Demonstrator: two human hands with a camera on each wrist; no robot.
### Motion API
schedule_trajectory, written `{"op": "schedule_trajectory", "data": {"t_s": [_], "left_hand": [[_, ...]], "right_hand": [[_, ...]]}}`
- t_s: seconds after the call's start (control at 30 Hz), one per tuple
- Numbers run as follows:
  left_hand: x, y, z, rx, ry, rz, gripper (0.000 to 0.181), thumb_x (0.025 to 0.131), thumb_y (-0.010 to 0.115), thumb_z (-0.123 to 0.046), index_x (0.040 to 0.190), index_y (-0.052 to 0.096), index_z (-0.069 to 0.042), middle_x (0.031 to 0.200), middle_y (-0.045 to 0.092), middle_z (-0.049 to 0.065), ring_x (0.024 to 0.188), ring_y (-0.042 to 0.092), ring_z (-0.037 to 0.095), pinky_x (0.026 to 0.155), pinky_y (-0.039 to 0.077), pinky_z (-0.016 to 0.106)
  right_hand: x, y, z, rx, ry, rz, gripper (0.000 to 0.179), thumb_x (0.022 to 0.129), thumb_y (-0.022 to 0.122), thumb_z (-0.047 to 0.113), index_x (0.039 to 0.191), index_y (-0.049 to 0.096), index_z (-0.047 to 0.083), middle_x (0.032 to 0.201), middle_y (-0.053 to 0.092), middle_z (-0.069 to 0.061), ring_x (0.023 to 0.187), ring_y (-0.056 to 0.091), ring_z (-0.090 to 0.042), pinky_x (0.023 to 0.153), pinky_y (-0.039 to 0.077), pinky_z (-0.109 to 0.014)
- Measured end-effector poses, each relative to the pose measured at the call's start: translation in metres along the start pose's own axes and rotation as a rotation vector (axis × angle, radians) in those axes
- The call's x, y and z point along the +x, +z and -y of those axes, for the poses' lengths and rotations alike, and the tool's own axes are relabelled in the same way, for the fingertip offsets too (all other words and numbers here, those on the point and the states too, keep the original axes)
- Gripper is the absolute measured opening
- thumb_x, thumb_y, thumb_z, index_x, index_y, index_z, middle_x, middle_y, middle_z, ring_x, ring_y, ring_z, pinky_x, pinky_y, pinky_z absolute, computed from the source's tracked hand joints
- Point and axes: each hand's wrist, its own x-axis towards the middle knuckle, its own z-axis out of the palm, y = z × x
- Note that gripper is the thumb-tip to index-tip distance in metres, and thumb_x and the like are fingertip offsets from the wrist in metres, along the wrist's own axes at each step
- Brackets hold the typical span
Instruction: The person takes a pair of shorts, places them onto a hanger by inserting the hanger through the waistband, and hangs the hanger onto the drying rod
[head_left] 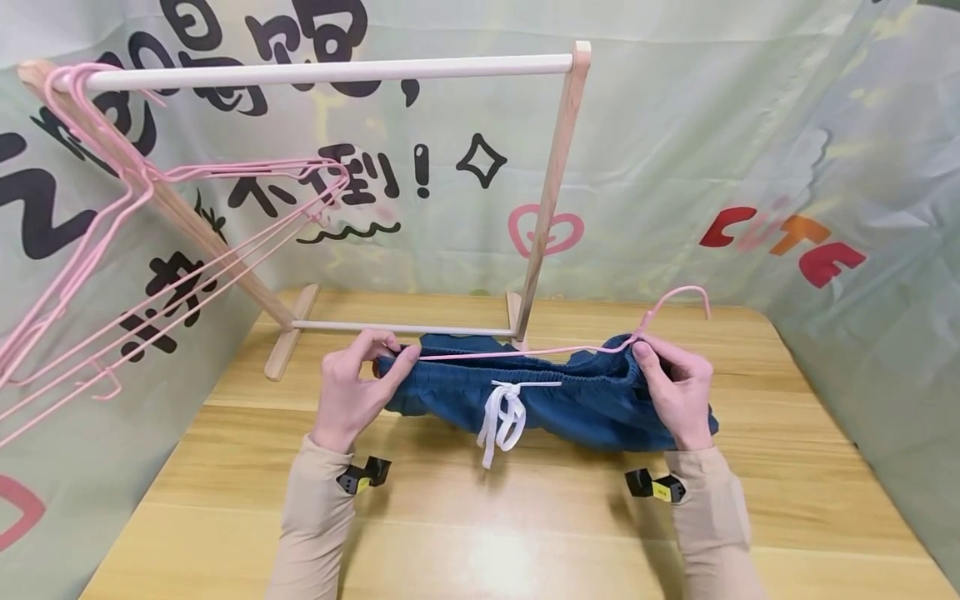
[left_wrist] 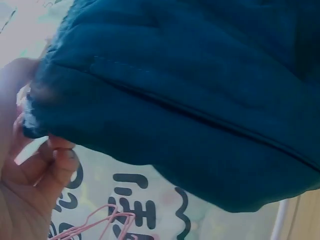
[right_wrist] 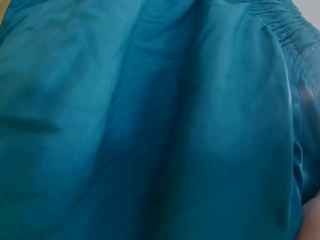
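Left hand, right hand pinch blue drawstring cloth garment, thin pink hanger along waistband; wood-and-white-rod rack behind, pink hangers crowding its left end

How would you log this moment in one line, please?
left hand pinches blue pants | right hand grips pants and hanger | other hangers hang on rack

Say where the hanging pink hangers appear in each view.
Head: pink hangers at left, hooked over the white rail.
Left wrist: bottom edge, left of centre, below the blue pants.
Right wrist: not in it.
Shared landmark: the blue pants, in all three.
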Motion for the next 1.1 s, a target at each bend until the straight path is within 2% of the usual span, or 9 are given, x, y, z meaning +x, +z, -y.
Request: {"op": "schedule_trajectory", "data": {"t_s": [0.17, 0.3, 0.4, 0.53, 0.63, 0.83, 0.93, 1.03, 1.1], "left_hand": [[0.003, -0.005, -0.004, 0.018, 0.002, 0.048, 0.023, 0.083, 0.083, -0.018, 0.089, 0.064, -0.007, 0.068, 0.070, 0.001, 0.057, 0.055, 0.005, 0.057, 0.041, 0.017], [0.004, -0.007, -0.006, 0.002, 0.039, 0.081, 0.024, 0.083, 0.083, -0.023, 0.088, 0.066, -0.007, 0.072, 0.072, 0.002, 0.062, 0.063, 0.010, 0.063, 0.046, 0.017], [0.004, -0.006, -0.010, -0.034, 0.068, 0.121, 0.023, 0.087, 0.081, -0.026, 0.090, 0.069, -0.007, 0.079, 0.073, 0.002, 0.069, 0.066, 0.011, 0.071, 0.048, 0.016], [0.004, 0.000, -0.016, -0.080, 0.119, 0.164, 0.019, 0.086, 0.080, -0.015, 0.098, 0.070, -0.005, 0.090, 0.072, 0.003, 0.080, 0.067, 0.013, 0.080, 0.050, 0.017], [0.003, 0.006, -0.019, -0.104, 0.133, 0.191, 0.027, 0.082, 0.081, -0.002, 0.107, 0.069, -0.003, 0.101, 0.070, 0.007, 0.094, 0.067, 0.017, 0.090, 0.051, 0.020], [0.001, 0.016, -0.020, -0.139, 0.063, 0.252, 0.045, 0.085, 0.072, 0.010, 0.127, 0.060, 0.001, 0.132, 0.056, 0.017, 0.109, 0.064, 0.025, 0.098, 0.050, 0.019], [0.000, 0.020, -0.018, -0.158, 0.031, 0.290, 0.051, 0.087, 0.066, 0.015, 0.135, 0.052, 0.003, 0.142, 0.048, 0.020, 0.118, 0.062, 0.028, 0.103, 0.051, 0.026], [-0.001, 0.022, -0.015, -0.093, -0.012, 0.328, 0.053, 0.090, 0.065, 0.012, 0.140, 0.049, 0.002, 0.141, 0.052, 0.019, 0.125, 0.059, 0.030, 0.107, 0.049, 0.036], [-0.002, 0.022, -0.013, -0.023, -0.051, 0.345, 0.049, 0.092, 0.066, 0.005, 0.139, 0.052, 0.000, 0.135, 0.059, 0.016, 0.124, 0.060, 0.030, 0.106, 0.049, 0.041]], "right_hand": [[0.002, 0.001, 0.003, -0.063, -0.042, 0.028, 0.013, 0.090, 0.064, -0.012, 0.096, 0.069, -0.022, 0.100, 0.076, 0.018, 0.092, 0.071, 0.004, 0.081, 0.053, -0.011], [0.003, 0.003, 0.005, -0.068, -0.082, 0.069, 0.012, 0.086, 0.062, -0.018, 0.094, 0.071, -0.019, 0.102, 0.076, 0.016, 0.095, 0.073, 0.000, 0.085, 0.054, -0.014], [0.003, 0.006, 0.006, -0.069, -0.107, 0.113, 0.019, 0.082, 0.061, -0.022, 0.093, 0.074, -0.014, 0.103, 0.077, 0.013, 0.097, 0.073, -0.003, 0.088, 0.054, -0.016], [-0.001, 0.014, 0.009, -0.097, -0.119, 0.147, 0.024, 0.080, 0.062, -0.023, 0.095, 0.075, -0.009, 0.104, 0.076, 0.011, 0.099, 0.073, -0.003, 0.091, 0.054, -0.018], [-0.003, 0.020, 0.011, -0.119, -0.110, 0.136, 0.025, 0.080, 0.063, -0.024, 0.097, 0.075, -0.011, 0.105, 0.076, 0.013, 0.100, 0.072, -0.002, 0.091, 0.054, -0.017], [-0.005, 0.026, 0.017, -0.158, -0.078, 0.089, 0.027, 0.081, 0.064, -0.023, 0.103, 0.074, -0.012, 0.106, 0.073, 0.022, 0.099, 0.071, 0.003, 0.089, 0.053, -0.013], [-0.005, 0.027, 0.019, -0.151, -0.066, 0.087, 0.026, 0.082, 0.064, -0.022, 0.103, 0.074, -0.011, 0.106, 0.073, 0.021, 0.098, 0.071, 0.002, 0.086, 0.053, -0.013], [-0.006, 0.028, 0.020, -0.145, -0.062, 0.086, 0.026, 0.082, 0.064, -0.021, 0.104, 0.074, -0.011, 0.106, 0.073, 0.021, 0.098, 0.071, 0.002, 0.083, 0.052, -0.012], [-0.006, 0.028, 0.020, -0.148, -0.061, 0.080, 0.025, 0.083, 0.065, -0.020, 0.104, 0.074, -0.011, 0.106, 0.073, 0.021, 0.098, 0.071, 0.002, 0.083, 0.052, -0.012]]}}
